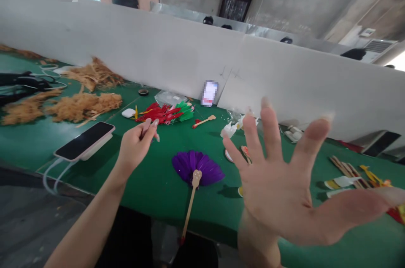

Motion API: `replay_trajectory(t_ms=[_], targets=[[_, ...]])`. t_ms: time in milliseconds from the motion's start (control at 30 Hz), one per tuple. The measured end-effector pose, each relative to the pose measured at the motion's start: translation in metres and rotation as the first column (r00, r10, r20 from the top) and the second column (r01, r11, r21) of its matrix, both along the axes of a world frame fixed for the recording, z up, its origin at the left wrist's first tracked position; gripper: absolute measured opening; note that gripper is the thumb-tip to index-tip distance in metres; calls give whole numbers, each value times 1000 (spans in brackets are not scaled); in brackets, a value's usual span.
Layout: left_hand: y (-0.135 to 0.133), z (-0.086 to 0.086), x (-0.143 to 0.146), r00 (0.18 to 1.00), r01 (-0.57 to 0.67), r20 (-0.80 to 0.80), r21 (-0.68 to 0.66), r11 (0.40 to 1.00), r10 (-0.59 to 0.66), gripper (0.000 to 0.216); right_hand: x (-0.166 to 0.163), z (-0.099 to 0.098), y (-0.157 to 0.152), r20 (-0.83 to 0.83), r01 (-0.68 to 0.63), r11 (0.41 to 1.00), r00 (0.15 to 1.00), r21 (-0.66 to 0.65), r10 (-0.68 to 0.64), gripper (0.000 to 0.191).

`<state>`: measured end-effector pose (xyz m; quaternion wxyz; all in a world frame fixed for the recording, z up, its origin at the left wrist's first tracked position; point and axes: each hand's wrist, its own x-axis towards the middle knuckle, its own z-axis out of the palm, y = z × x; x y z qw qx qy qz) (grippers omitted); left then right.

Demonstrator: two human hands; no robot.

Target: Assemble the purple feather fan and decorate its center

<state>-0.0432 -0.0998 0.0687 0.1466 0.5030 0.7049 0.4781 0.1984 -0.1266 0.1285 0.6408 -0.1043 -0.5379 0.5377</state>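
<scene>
My right hand [278,183] is raised close to the camera, palm toward me and fingers spread, with nothing in it. My left hand [137,141] hovers over the table with its fingers curled and thumb pressed in; whether anything is pinched there is hidden. Just beyond it lies a bundle of red feathers [156,114] beside green feathers [183,112]. Between my hands a purple feather fan [207,170] rests on the green table [142,194], its wooden handle [190,209] reaching over the front edge toward me.
A phone [85,139] on a pale block with a cable sits at left, near tan fibre bundles [85,106]. Another lit phone [209,93] leans on the white partition [177,48]. White bottles [229,129], a wooden stick [204,121] and black tape [143,92] lie about.
</scene>
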Motion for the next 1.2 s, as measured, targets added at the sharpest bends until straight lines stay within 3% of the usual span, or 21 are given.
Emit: replay_trajectory(t_ms=[100,200,300,400,500,600,733,867,1067,1200], targets=[[-8,-21,-32,998,-28,-50,-87,996,23,22,5,2,-6,8,-50,998,999,-48,50,64],[-23,-27,-42,989,43,149,-140,989,-22,31,6,2,-15,16,-76,993,997,-90,78,65],[-36,-21,-35,953,83,300,-129,988,-41,38,5,-2,-27,-17,-107,986,994,-125,106,65],[-46,-9,-21,960,24,278,-33,999,-14,34,5,-12,-41,-49,-139,968,990,-208,132,65],[-62,6,1,922,182,340,35,983,-183,36,7,-23,-56,-60,-179,936,984,-304,169,69],[-83,21,32,757,462,497,50,885,-423,36,9,-31,-72,-60,-205,908,979,-367,197,72],[-104,28,70,479,684,702,78,726,-527,36,10,-37,-91,-43,-217,885,975,-412,219,71],[-113,24,87,304,738,787,163,655,-537,31,8,-44,-104,-3,-165,907,984,-388,178,72],[-119,21,90,144,753,855,233,615,-499,29,2,-54,-117,22,-49,962,998,-268,57,73],[-122,24,88,82,775,895,219,592,-438,31,0,-61,-120,51,-26,973,998,-231,39,71]])
